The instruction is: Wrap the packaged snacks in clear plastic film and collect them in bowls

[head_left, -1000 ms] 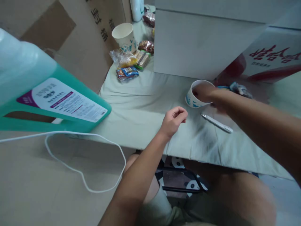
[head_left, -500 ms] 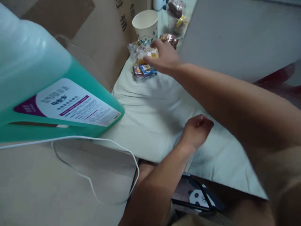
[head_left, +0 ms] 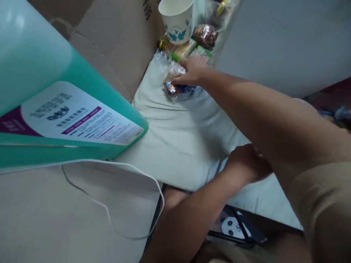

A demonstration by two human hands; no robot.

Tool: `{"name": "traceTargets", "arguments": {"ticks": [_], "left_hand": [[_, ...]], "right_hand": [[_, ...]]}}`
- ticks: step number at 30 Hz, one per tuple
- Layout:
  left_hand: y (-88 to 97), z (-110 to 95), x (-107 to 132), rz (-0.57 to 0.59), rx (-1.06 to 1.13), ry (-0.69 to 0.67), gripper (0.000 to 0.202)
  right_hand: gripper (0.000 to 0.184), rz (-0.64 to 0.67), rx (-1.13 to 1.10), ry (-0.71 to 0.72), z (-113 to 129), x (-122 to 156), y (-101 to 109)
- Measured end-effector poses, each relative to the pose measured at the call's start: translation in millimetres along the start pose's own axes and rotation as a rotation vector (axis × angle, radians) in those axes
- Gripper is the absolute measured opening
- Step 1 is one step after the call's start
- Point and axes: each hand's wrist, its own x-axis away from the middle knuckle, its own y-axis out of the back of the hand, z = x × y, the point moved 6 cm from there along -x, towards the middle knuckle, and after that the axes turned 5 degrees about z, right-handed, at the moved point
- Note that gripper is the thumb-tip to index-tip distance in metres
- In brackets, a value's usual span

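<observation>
My right hand [head_left: 193,69] reaches out to a cluster of wrapped snacks, its thumb and fingers around a clear-wrapped snack packet [head_left: 172,69]. Under the thumb lies a blue and brown snack packet [head_left: 178,88]. Beyond the fingers are a green and white packet [head_left: 202,53] and a dark brown packet [head_left: 205,35]. A paper cup [head_left: 177,23] with blue leaves stands upright behind them. Closer to me, my left hand [head_left: 246,164] is closed in a fist, partly behind my right forearm; what is inside it, if anything, is hidden.
At left stands a large jug of green liquid [head_left: 117,106], before a cardboard box [head_left: 109,40]. A white cable [head_left: 131,166] loops over the lower left. Pale cloth [head_left: 170,146] covers the surface; a grey panel [head_left: 274,44] borders it. A panda-print item [head_left: 233,227] lies near my lap.
The view has shifted, with the snacks and cup lower left of where the bags were. My right thumb has come down onto the blue packet. My left fist has moved right, behind my right forearm.
</observation>
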Motion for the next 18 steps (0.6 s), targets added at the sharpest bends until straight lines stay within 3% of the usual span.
{"name": "traceTargets", "arguments": {"ticks": [1, 3, 6, 8, 10, 12, 14, 18], "left_hand": [[-4.1, -3.0, 7.5, 0.078, -0.185, 0.114, 0.021], [-15.9, -14.1, 23.3, 0.278, -0.427, 0.167, 0.015], [-45.1, -20.8, 45.1, 0.643, -0.549, 0.079, 0.021], [-66.8, -12.8, 57.8, 0.88, -0.564, 0.031, 0.022], [-84.4, -0.2, 65.9, 1.034, -0.58, -0.004, 0.023], [-96.5, 11.2, 68.1, 1.082, -0.613, -0.036, 0.023], [-103.2, 19.1, 65.6, 1.048, -0.656, -0.043, 0.024], [-105.7, 23.9, 57.6, 0.96, -0.67, 0.008, 0.029]], "right_hand": [[0.041, -0.01, 0.052, 0.016, 3.9, 14.9, 1.2], [0.048, 0.007, 0.134, 0.056, 11.5, 49.4, 1.3], [0.055, 0.128, 0.172, 0.126, 20.4, 112.1, -2.1], [0.056, 0.169, 0.156, 0.159, 23.1, 156.8, -1.1], [0.054, 0.171, 0.109, 0.169, 22.0, 196.7, 1.9], [0.048, 0.162, 0.047, 0.128, 15.1, 227.6, 5.3], [0.044, 0.125, -0.003, 0.084, 6.0, 250.6, 11.6], [0.049, -0.086, -0.182, 0.121, -9.8, 300.3, 43.8]]}}
